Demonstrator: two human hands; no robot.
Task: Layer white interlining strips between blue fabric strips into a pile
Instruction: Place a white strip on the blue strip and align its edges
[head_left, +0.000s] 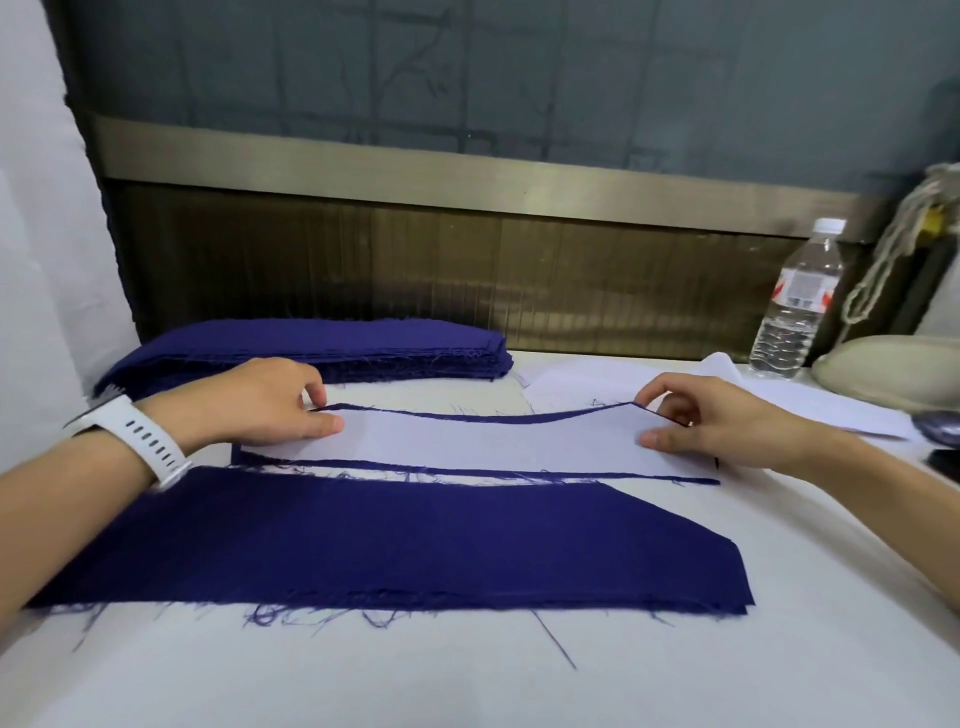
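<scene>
A white interlining strip (483, 441) lies on a blue fabric strip (467, 472) in the middle of the table; thin blue edges show along its far and near sides. My left hand (270, 402) pinches the left end of this pair. My right hand (711, 415) pinches the right end, lifted slightly off the table. A wide pile of blue strips (395, 540) lies nearer to me, with frayed threads along its front edge. A thick stack of blue strips (311, 345) sits at the back left. Loose white interlining pieces (582, 387) lie at the back right.
A clear water bottle (797, 301) stands at the back right beside a beige bag with a rope cord (893, 374). A dark wall panel (467, 270) runs along the table's far edge. A white watch is on my left wrist (143, 441).
</scene>
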